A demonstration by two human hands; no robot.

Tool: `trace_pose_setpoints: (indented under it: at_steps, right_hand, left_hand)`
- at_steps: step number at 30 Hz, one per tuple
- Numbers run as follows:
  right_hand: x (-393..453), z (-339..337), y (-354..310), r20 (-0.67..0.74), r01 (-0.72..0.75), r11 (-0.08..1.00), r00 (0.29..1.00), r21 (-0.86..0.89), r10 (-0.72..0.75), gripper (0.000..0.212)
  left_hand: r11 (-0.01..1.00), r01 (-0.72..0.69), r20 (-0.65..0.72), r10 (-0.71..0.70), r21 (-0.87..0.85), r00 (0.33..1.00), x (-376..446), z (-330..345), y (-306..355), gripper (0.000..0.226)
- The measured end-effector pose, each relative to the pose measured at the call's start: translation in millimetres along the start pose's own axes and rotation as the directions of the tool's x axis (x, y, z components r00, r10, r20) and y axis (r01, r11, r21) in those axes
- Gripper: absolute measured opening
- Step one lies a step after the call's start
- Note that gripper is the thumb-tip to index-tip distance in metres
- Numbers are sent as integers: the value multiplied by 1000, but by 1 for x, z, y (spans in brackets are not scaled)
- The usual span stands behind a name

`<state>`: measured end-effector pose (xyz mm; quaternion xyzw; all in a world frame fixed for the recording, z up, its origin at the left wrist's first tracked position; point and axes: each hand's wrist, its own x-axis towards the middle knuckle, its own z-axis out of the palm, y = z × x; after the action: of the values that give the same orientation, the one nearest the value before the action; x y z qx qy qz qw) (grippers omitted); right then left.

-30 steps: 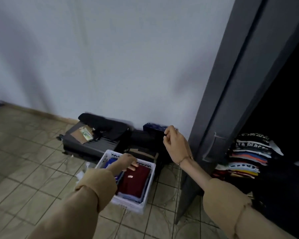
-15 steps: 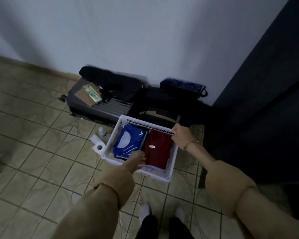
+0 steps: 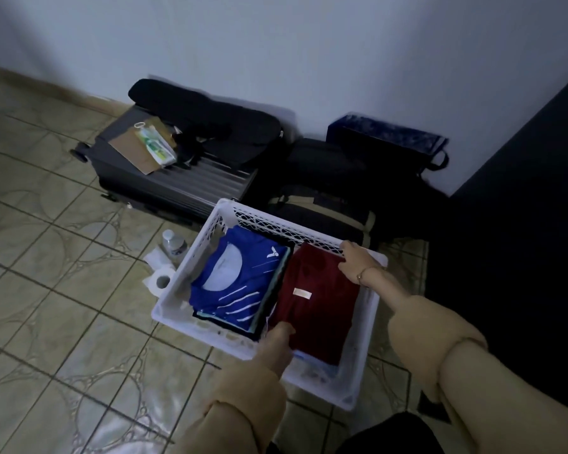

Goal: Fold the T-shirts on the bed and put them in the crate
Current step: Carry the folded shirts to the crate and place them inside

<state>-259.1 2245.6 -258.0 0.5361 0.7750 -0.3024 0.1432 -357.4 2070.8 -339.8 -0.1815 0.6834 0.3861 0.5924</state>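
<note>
My left hand (image 3: 277,344) sits at the near end of the folded maroon T-shirt (image 3: 315,309), fingers tucked under or against its edge; whether they pinch the cloth I cannot tell. My right hand (image 3: 354,262) rests with fingers laid on the far end, by the crate's far right corner. The maroon shirt lies in the right half of the white crate (image 3: 184,290) on the floor, beside the blue T-shirt (image 3: 236,283) stack. Its long axis runs near edge to far edge, collar end seemingly far. My worry: pulling either hand out carelessly could drag the fold open or ruck the shirt against the crate wall.
</note>
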Motion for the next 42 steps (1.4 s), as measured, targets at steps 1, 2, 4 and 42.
trace_pose_setpoints:
  at_steps: [1,2,4,42]
  right_hand:
    - [17,9,4,-7,-2,1000,1000,0,2,46]
    - [27,15,7,-6,-12,1000,1000,2,12,48]
    - [44,27,11,17,-30,1000,999,6,30,54]
    - [63,30,42,453,-371,728,887,577,92,20]
  left_hand:
    - [1000,-1,-21,1,1,1000,43,4,-8,56]
    - [999,32,-6,-32,-24,999,60,7,-13,68]
    - [998,55,-14,-55,-17,998,38,16,-2,61]
    - [949,1,59,18,-315,998,7,32,18,11]
